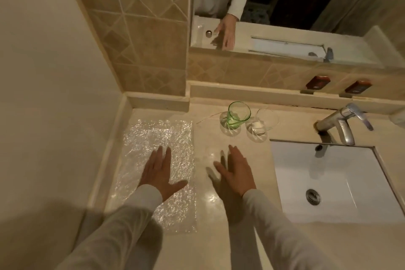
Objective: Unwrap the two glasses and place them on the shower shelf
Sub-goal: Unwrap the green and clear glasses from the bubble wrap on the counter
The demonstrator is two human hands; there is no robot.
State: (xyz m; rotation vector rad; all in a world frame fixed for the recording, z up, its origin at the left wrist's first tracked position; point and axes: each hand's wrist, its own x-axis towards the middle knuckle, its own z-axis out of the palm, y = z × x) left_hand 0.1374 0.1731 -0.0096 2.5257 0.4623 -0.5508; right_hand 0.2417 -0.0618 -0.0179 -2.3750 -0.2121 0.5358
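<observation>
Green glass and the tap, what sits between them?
The clear glass, close beside the green glass; then bare counter up to the tap. Head view.

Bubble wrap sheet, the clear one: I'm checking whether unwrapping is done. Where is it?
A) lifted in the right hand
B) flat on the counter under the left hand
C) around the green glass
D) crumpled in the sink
B: the clear bubble wrap sheet lies flat on the beige counter with the left hand resting on it; the green glass tumbler stands bare behind.
</observation>
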